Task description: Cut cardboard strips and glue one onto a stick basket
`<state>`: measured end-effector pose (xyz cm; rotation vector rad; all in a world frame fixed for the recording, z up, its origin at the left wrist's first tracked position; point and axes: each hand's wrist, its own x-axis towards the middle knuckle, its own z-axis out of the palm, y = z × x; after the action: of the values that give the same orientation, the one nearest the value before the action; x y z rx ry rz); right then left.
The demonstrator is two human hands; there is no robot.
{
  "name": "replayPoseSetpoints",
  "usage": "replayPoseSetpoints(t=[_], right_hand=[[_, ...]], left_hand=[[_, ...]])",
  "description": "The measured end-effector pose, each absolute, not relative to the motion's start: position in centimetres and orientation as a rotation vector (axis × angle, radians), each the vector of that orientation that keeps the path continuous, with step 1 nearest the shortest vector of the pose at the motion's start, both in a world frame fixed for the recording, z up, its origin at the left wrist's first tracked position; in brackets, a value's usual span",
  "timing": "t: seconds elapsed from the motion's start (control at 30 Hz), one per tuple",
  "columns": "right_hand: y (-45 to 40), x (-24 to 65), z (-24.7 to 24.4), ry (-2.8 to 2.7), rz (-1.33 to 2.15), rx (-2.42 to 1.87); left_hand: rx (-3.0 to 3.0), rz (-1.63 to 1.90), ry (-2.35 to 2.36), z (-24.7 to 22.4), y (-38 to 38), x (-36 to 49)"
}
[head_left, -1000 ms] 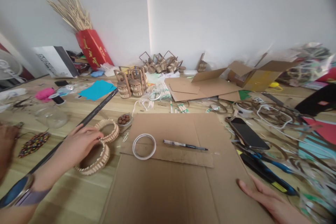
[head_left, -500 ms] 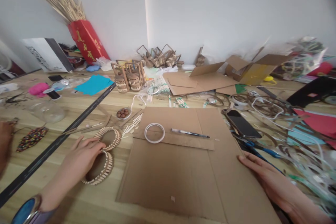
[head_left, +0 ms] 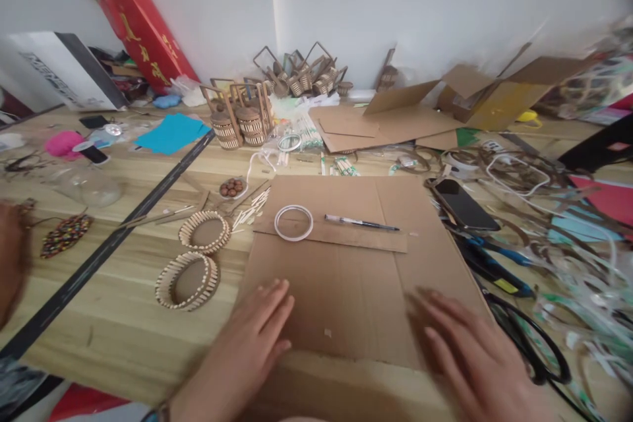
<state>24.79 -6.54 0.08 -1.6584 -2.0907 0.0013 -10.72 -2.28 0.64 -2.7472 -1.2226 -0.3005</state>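
We have both hands flat on the cardboard sheet point(head_left: 346, 290), fingers spread and holding nothing. Our left hand point(head_left: 252, 336) presses down near the sheet's near left corner, its fingertips pointing away from us onto the brown surface. Our right hand point(head_left: 469, 349) lies on the near right part, fingers splayed (it is blurred, so we cannot make out each finger clearly). The sheet sits between the two hands and runs away from the fingertips toward the wall.

Well beyond our left fingertips a tape ring point(head_left: 293, 222) lies on a narrower cardboard strip point(head_left: 341, 237), and just to its right a pen point(head_left: 361, 222) rests on that same strip. To the left of our left fingers, off the sheet, two stick-built rings sit on the wooden table point(head_left: 113, 316): the nearer ring point(head_left: 186, 279) and the farther ring point(head_left: 204, 231), close together. Beyond our right fingers a phone point(head_left: 462, 204) lies at the sheet's far right edge, and scissors point(head_left: 499, 264) lie right of that hand.
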Motion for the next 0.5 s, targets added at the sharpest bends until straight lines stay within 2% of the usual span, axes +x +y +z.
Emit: replayPoseSetpoints(t=[0.17,0.33,0.5], right_hand=[[-6.2,19.3,-1.7,-2.265,0.209,-1.411],[-3.8,14.6,-1.4,-2.307,0.290,-1.403],[-3.3,13.4,-2.0,-2.412,0.122,-1.356]], left_hand=[[-2.908,-0.185,-1.400,-1.0,-2.7,-7.4],[-2.940,-0.168,-1.530,-1.7,-2.9,-7.3],[-2.962,-0.284,-1.555,-2.7,-3.3,-7.4]])
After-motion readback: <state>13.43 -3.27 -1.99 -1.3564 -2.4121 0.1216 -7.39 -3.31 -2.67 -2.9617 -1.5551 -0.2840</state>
